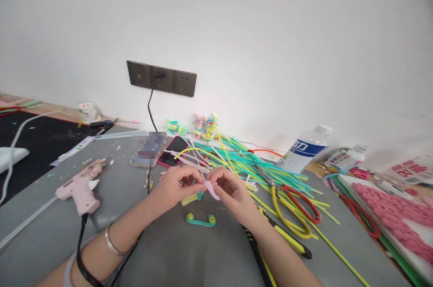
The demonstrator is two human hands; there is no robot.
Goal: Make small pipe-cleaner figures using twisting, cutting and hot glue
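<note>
Left hand [177,187] and right hand [237,196] are both pinching a little lilac fuzzy stem [212,190], kinda right over the grey surface [169,255]. Teal strip [200,222] with yellow curled ends sits closer in, pink glue gun [81,194] off left.

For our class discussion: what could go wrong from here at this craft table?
The glue gun's black cable crosses the left forearm, so moving that arm might drag the gun.
The scissors lie among loose stems near the right forearm; a careless reach could meet the blades.
The small teal piece between the forearms might get brushed aside.
</note>
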